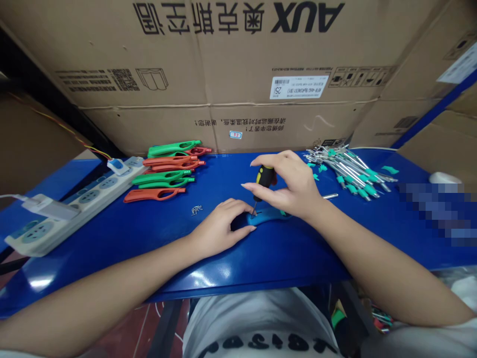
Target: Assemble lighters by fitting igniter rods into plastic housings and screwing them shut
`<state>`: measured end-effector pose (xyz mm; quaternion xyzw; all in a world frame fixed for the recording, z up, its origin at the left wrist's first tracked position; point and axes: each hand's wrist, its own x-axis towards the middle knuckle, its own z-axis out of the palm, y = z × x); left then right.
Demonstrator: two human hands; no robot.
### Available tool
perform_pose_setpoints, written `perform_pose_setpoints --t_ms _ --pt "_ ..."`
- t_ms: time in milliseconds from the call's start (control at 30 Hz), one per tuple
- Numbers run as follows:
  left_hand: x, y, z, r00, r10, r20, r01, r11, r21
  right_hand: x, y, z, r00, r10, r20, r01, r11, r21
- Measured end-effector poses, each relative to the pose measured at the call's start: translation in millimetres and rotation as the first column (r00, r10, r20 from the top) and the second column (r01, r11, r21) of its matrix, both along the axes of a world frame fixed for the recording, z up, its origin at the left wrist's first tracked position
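Observation:
My right hand (288, 186) is closed round the black and yellow handle of a small screwdriver (265, 178), which points down. Its tip meets the left end of a blue plastic lighter casing (269, 215) lying flat on the table. Thumb and forefinger of my left hand (223, 223) grip that same end from both sides. A bit of green shows at the casing's right end, partly behind my right hand. Left of my left hand lies a small pile of screws (196, 210).
Several green and orange lighter casings (160, 178) lie at the back left, beside a white power strip (89, 199) with plugs. Metal rods with green parts (354, 171) are heaped at the back right. A cardboard box (231, 59) stands behind the blue table (219, 271).

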<state>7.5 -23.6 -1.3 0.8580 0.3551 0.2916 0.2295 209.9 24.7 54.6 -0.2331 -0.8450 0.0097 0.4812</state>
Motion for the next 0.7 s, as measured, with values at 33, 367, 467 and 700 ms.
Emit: perform_pose_setpoints --t_ms 33,367,467,700 --pt "0.2 -0.1 0.2 1.0 0.004 0.001 -0.004 1.0 0.0 0.4 -0.6 0.3 1.0 -0.012 0.021 0.012 1.0 0.023" --pt "0.2 0.1 -0.1 1.0 0.002 0.008 -0.002 1.0 0.001 -0.6 -0.7 2.5 0.991 0.135 -0.013 -0.135 0.971 -0.196" --pt "-0.1 0.3 -0.6 1.0 0.003 -0.002 -0.003 1.0 0.008 2.2 -0.4 1.9 1.0 -0.006 0.02 0.005 0.999 0.043" --pt "-0.1 0.2 -0.7 1.0 0.001 0.008 -0.001 1.0 0.005 -4.7 -2.6 2.3 0.949 0.3 -0.098 -0.314 0.862 -0.398"
